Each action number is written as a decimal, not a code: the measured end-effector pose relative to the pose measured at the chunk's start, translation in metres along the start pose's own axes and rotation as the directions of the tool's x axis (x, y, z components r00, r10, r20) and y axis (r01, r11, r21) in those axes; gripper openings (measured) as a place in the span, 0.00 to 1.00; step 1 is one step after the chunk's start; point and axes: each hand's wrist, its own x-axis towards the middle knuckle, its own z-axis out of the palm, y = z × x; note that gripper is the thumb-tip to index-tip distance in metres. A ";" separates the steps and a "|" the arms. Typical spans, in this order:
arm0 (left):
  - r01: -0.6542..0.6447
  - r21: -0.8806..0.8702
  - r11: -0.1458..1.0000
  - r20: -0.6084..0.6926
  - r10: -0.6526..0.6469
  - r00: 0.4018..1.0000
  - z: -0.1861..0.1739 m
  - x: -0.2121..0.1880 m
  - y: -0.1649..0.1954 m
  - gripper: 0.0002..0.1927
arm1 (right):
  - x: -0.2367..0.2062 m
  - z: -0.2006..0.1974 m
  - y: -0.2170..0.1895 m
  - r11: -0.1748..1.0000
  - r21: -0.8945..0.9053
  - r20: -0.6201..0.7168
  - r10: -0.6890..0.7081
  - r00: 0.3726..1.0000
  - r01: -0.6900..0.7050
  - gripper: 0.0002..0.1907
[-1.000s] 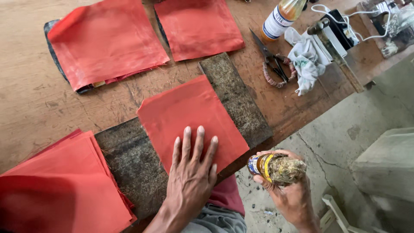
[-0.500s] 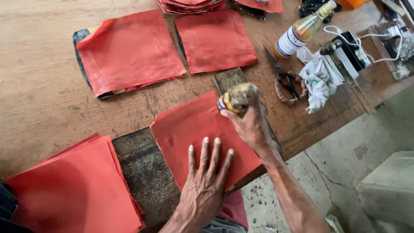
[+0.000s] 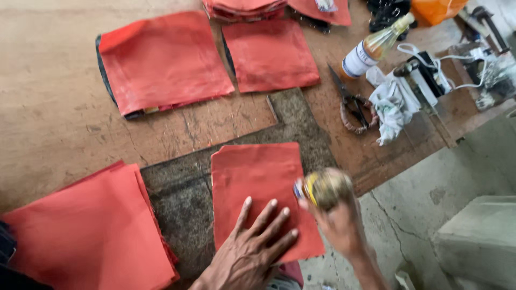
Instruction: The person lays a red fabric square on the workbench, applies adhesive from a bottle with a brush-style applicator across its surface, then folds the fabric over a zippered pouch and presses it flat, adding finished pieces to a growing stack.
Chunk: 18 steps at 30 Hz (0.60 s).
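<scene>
Both hands sit at the near edge of what I see. Left hand [image 3: 252, 252] lies flat, fingers spread wide, pressing on the near part of a red cloth square [image 3: 260, 188], which I judge keeps the cloth from sliding on the dark mat [image 3: 183, 198] under it. Right hand [image 3: 336, 223] is closed around a small round can [image 3: 322, 187], yellowish and blurred, held just over the right near corner of that square; I cannot tell whether the can touches the cloth. The square lies roughly centred on the mat, so the mat seems to serve as a working pad over the wooden table [image 3: 48, 123]. To the near left a stack of red cloths [image 3: 91, 231] waits beside the mat, and further off two more red pieces [image 3: 161, 59] [image 3: 271, 53] lie flat and apart, as if laid out singly. On the far right, scissors [image 3: 352, 104], a bottle [image 3: 373, 48] and a crumpled white rag [image 3: 392, 107] lie together, well apart from the hands.
</scene>
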 end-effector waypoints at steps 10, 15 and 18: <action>0.108 0.253 0.961 0.000 -0.112 0.994 0.009 0.008 0.011 0.49 | -0.026 0.017 0.012 0.800 0.266 0.150 0.516 0.843 -0.537 0.29; 0.174 0.093 0.980 0.139 -0.185 0.973 0.000 0.009 0.012 0.53 | 0.045 0.040 0.046 0.912 0.378 -0.082 0.204 0.975 -0.159 0.36; 0.188 0.023 0.982 0.094 -0.189 0.977 0.001 0.007 0.010 0.50 | 0.054 0.037 0.052 0.927 0.343 0.011 0.158 0.987 -0.152 0.33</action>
